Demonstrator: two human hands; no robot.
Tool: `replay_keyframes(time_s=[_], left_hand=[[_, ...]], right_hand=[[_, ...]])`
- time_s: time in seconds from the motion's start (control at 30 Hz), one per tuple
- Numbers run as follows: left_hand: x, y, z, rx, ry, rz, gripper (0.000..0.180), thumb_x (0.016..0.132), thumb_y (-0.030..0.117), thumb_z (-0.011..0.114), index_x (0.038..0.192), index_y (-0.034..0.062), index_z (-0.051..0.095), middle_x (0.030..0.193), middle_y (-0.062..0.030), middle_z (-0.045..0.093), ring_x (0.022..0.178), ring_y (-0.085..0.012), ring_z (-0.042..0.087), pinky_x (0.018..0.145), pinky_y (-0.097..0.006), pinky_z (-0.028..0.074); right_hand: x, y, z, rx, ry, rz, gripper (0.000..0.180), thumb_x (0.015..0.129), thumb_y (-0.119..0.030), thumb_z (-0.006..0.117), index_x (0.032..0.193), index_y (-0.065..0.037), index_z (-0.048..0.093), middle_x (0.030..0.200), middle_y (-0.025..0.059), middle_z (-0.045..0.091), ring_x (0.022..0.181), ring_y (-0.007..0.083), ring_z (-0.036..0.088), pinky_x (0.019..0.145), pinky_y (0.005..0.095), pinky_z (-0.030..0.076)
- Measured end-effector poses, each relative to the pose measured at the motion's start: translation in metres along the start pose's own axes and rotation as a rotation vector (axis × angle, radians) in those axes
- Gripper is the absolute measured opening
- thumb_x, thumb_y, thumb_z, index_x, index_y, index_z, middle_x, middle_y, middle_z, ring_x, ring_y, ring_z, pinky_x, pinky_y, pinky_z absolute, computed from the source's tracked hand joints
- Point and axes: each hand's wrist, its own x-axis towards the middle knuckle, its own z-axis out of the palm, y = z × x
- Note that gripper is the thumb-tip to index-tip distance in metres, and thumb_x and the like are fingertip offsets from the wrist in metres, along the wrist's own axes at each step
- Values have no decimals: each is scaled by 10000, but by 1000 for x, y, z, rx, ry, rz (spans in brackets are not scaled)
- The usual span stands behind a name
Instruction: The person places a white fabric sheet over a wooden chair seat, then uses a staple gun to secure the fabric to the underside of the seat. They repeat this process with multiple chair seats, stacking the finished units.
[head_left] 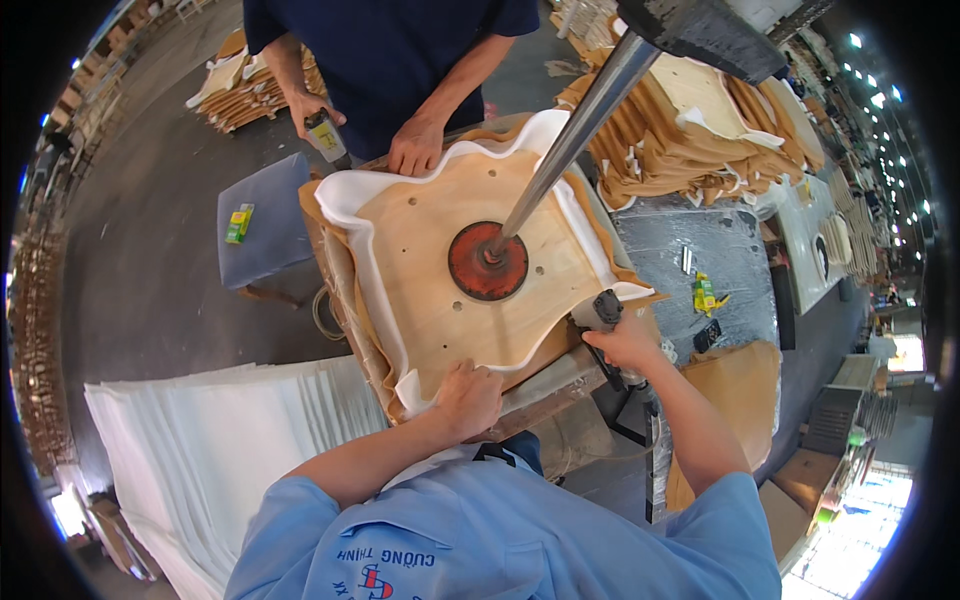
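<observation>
A pale plywood panel (pixel 400 280) lies on the work stand, bordered by white foam padding (pixel 352 192) and brown cover material (pixel 333 228). A red round press plate (pixel 474 282) on a slanted metal rod (pixel 570 140) bears on its middle. My left hand (pixel 466 402) is at the panel's near edge, fingers curled and closed on the padding edge. My right hand (pixel 630 345) is wrapped round the handle of a staple gun (pixel 600 311), whose head is at the near right corner of the panel. The gun's nose is hidden.
Across the stand, a co-worker's hand (pixel 418 145) rests on the far edge; their other hand holds a similar tool (pixel 327 138). Stacked brown covers (pixel 640 150) fill the back right. White sheets (pixel 240 430) lie at left, beside a blue-grey stool (pixel 262 255). A plastic-wrapped table (pixel 735 250) stands at right.
</observation>
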Motion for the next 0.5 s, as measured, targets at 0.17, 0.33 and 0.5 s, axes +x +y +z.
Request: replay_keyframes(time_s=[0.17, 0.33, 0.5], left_hand=[[13, -17, 0, -103, -6, 50, 216, 954, 263, 664, 837, 94, 731, 847, -139, 724, 910, -356, 666, 851, -495, 504], [24, -39, 0, -134, 65, 136, 213, 949, 268, 684, 836, 92, 726, 851, -143, 709, 927, -355, 654, 847, -496, 491], [30, -57, 5, -91, 127, 150, 204, 933, 286, 704, 845, 104, 735, 839, -116, 697, 953, -327, 625, 834, -500, 445]], right_hand=[[1, 7, 5, -168, 82, -51, 427, 854, -289, 826, 1185, -51, 701, 927, 122, 760, 658, 195, 711, 648, 379, 580], [-14, -11, 3, -44, 28, 68, 424, 862, -293, 835, 1173, -38, 702, 926, 95, 760, 652, 171, 695, 633, 359, 574], [-62, -21, 29, 137, 4, 26, 321, 896, -259, 817, 1081, -16, 719, 810, 41, 726, 608, 125, 651, 585, 312, 532]])
